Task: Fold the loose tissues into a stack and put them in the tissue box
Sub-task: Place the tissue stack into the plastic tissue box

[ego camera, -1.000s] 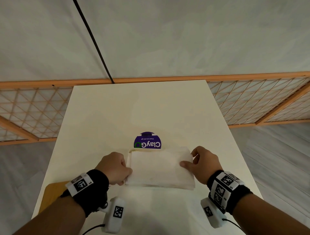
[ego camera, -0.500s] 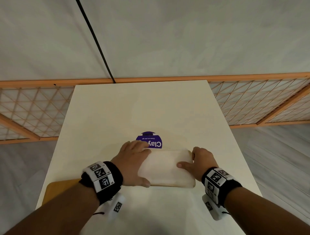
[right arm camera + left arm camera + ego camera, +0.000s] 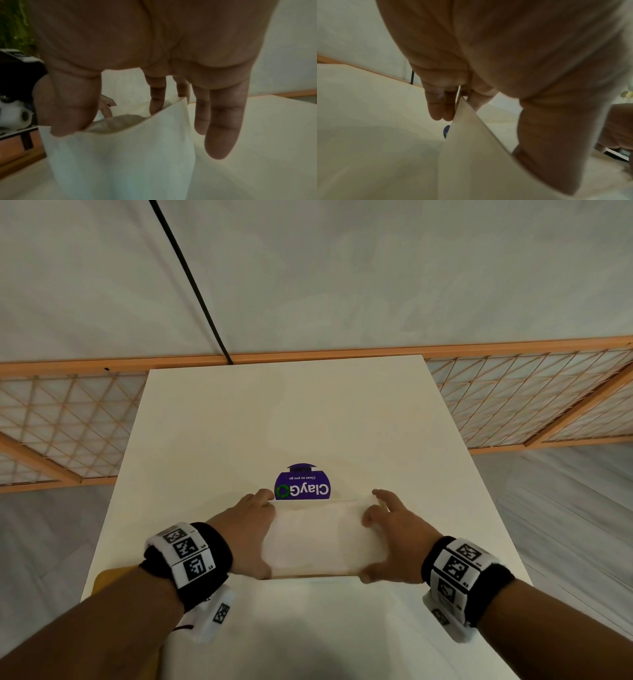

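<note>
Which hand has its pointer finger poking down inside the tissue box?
The right hand: its index finger dips inside the tissue box. The left hand grips the other end, fingers on the outside.

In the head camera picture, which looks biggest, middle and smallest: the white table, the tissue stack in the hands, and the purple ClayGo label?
1. white table, by far the largest.
2. tissue stack, held at either end by the left hand and right hand.
3. purple ClayGo label, smallest, though its lower part is hidden behind the stack.

The head camera looks forward and down over the table (image 3: pixel 308 412). Each wrist camera peers along its palm, very close to the fingers (image 3: pixel 436 108). All three share the tissue box (image 3: pixel 322 537).
</note>
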Demonstrator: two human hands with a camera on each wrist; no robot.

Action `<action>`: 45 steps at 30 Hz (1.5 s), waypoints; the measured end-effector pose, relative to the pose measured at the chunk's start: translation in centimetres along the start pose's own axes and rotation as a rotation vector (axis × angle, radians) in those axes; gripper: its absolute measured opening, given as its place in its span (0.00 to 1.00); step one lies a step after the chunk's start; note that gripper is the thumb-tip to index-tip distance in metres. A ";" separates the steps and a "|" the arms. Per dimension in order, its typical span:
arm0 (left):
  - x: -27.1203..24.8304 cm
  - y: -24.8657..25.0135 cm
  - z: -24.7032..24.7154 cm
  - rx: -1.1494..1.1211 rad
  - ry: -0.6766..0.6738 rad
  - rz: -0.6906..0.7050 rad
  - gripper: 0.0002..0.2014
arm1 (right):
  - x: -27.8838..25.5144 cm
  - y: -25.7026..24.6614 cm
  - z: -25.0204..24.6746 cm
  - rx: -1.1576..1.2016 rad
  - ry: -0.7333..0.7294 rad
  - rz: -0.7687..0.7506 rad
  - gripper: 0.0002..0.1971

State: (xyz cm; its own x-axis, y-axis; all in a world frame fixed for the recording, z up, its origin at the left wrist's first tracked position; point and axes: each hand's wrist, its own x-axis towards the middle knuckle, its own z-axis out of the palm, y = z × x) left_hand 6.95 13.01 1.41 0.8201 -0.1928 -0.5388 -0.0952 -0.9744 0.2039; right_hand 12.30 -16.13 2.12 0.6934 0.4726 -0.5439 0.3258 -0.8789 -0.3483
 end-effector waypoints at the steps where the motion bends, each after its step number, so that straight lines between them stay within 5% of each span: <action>1: 0.0 0.0 0.1 -0.007 -0.012 -0.011 0.45 | 0.0 0.0 0.1 0.009 -0.001 -0.001 0.45; 6: 0.0 0.3 -1.0 0.001 -0.035 -0.015 0.43 | 0.6 -0.3 -0.7 0.073 0.129 -0.046 0.33; 14: 1.7 2.6 -1.2 0.085 0.013 0.036 0.43 | 2.2 -3.1 -1.5 -0.230 -0.016 -0.096 0.47; 32: 0.8 1.8 -1.9 0.191 -0.088 -0.081 0.43 | 1.9 -1.5 -2.4 -0.254 -0.035 0.097 0.56; 39: 0.0 2.6 -3.1 0.220 -0.123 -0.167 0.35 | 1.7 -1.6 -2.6 -0.314 -0.001 0.117 0.48; 42: -0.2 3.7 -3.6 0.252 0.119 -0.085 0.31 | 1.1 -2.6 -3.0 -0.375 0.229 0.025 0.35; 45: 0.7 5.8 -2.9 -0.117 0.150 0.025 0.24 | 1.4 -4.2 -1.9 -0.152 0.164 -0.051 0.26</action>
State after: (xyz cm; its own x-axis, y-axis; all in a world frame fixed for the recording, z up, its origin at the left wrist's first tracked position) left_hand 8.60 7.52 4.57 0.8940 -0.1891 -0.4062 -0.0577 -0.9476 0.3141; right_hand 13.14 -11.87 4.28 0.7646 0.5108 -0.3931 0.4477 -0.8596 -0.2461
